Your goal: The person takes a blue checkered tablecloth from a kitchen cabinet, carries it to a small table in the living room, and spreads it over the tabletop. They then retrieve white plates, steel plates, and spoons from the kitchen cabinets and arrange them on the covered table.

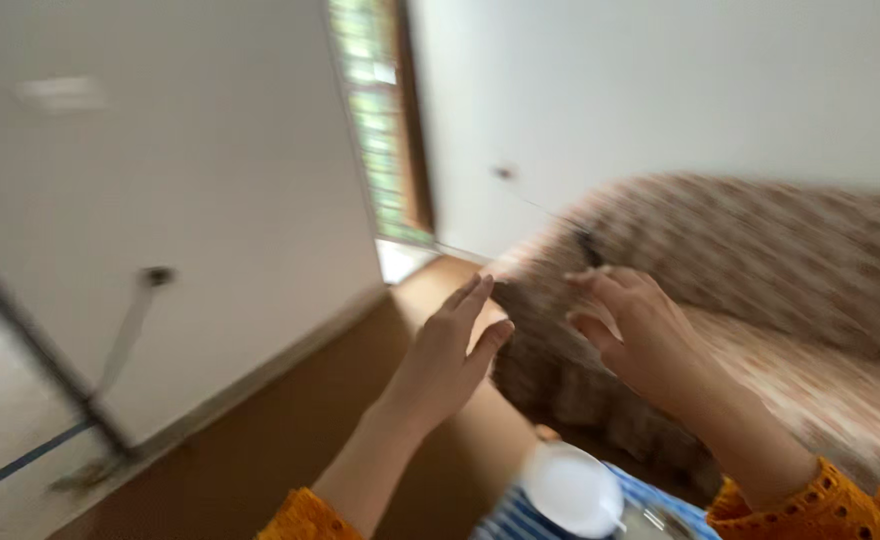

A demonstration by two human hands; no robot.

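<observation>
Sofa [760, 290] lies at two o'clock, its arm just under my open, empty hands: left hand [450, 350], right hand [640, 335]. Cup [572, 490] at six o'clock could tip, I judge, if an elbow drops.

There is open air between my left hand [445, 350] and my right hand [640, 335], so either one could slip through. Right ahead the big patterned sofa [760, 290] blocks the way. The white wall [200, 200] shuts off the left side. Down low sits a round white lid [570, 490].
</observation>
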